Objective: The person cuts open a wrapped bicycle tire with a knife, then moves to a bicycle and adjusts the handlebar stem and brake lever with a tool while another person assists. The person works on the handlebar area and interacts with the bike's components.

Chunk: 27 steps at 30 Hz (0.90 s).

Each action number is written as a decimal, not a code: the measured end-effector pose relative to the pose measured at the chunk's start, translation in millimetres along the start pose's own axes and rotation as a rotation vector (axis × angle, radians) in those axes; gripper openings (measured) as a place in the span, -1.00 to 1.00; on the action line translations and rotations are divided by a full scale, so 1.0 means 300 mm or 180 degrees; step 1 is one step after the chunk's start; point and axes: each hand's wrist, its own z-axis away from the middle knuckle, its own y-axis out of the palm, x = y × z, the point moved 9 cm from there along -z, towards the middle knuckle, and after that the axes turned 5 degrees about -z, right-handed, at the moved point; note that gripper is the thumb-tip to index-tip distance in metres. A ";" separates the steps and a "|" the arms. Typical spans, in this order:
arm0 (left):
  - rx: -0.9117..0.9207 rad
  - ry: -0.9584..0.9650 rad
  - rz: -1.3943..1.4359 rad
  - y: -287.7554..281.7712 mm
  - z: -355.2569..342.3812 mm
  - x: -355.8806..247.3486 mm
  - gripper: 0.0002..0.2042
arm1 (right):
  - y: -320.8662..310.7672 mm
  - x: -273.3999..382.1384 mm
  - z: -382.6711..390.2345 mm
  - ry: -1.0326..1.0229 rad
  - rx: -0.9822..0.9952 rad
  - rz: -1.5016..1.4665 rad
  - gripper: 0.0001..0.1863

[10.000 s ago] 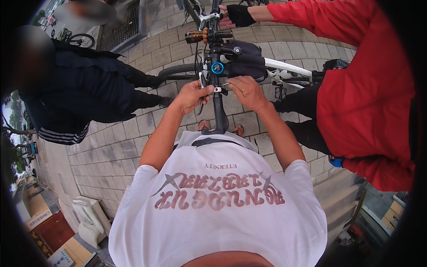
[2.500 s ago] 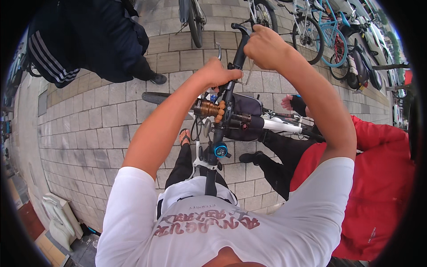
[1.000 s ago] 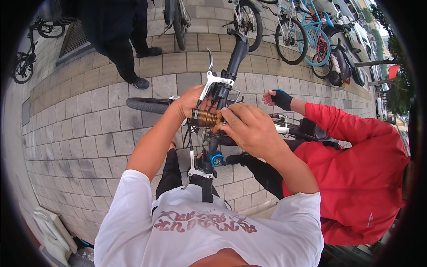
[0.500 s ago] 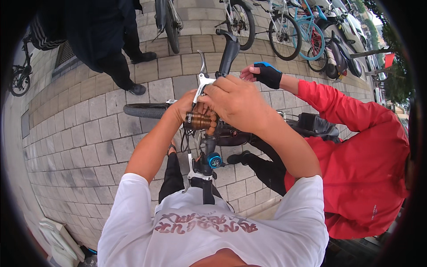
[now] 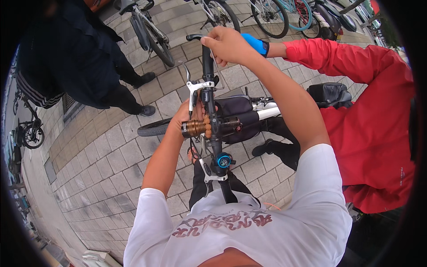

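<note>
A bicycle handlebar stands in front of me, with a white brake lever clamped beside its far black grip. My left hand is at the near side of that lever, its fingers partly hidden behind the bar and cables. Beside the grip's far end, my right hand is closed, thumb against fingers. A thin grey wire-like piece runs from it toward the lever clamp. A bronze-coloured bike light, a string of brown beads and a blue-ringed bell sit along the bar.
A person in a red jacket stands close on the right, a blue-gloved hand just behind mine. Someone in dark clothes stands at left. Parked bicycles line the far side of the paving.
My right hand has moved from the brake lever out to the grip's far end, and the thin piece now shows below it. My left hand stays by the lever. The view has shifted.
</note>
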 end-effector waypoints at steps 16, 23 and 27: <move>-0.0044 0.0132 0.0104 0.017 -0.011 0.006 -0.43 | -0.088 -0.499 0.049 -0.0377 -0.1517 -0.0106 -0.69; 0.0007 0.0139 0.0071 0.043 0.007 -0.005 -0.42 | -0.070 -0.295 0.168 -0.1895 -0.1148 0.1177 -0.72; 0.0119 0.0021 0.0229 0.029 0.008 0.012 -0.43 | -0.023 -0.382 0.273 -0.1423 -0.1055 0.0844 -0.69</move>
